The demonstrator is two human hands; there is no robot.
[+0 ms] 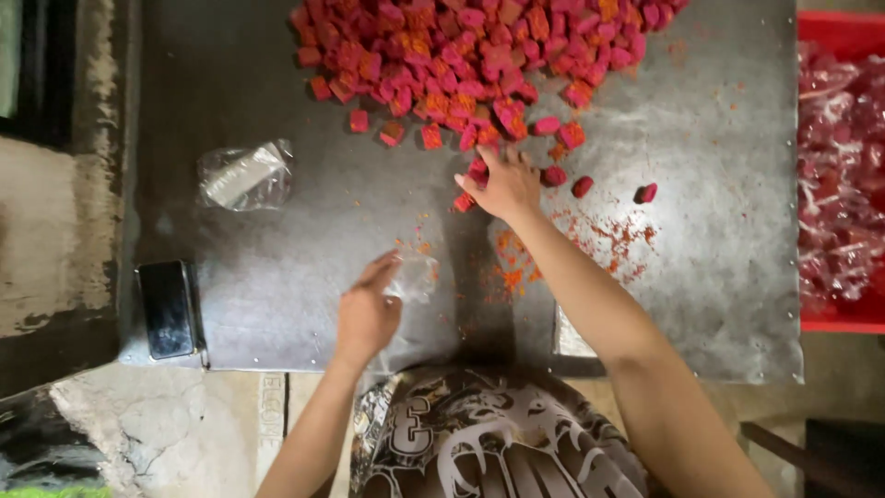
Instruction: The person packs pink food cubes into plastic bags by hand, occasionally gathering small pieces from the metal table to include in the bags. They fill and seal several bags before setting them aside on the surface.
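Your printed shirt (498, 443) sits lowest in view, at the table's near edge. Phone (169, 307): dark, at the metal table's (304, 240) left edge. Crumpled clear bag (247, 174): beyond it, apart. Your left hand (367, 314): fingers loosely extended, pinching a small clear bag (413, 277). Your right hand (505, 184): fingers curled over red-pink candy pieces (479, 55) at the heap's near edge. Red crate (843, 175): far right, holding wrapped packets.
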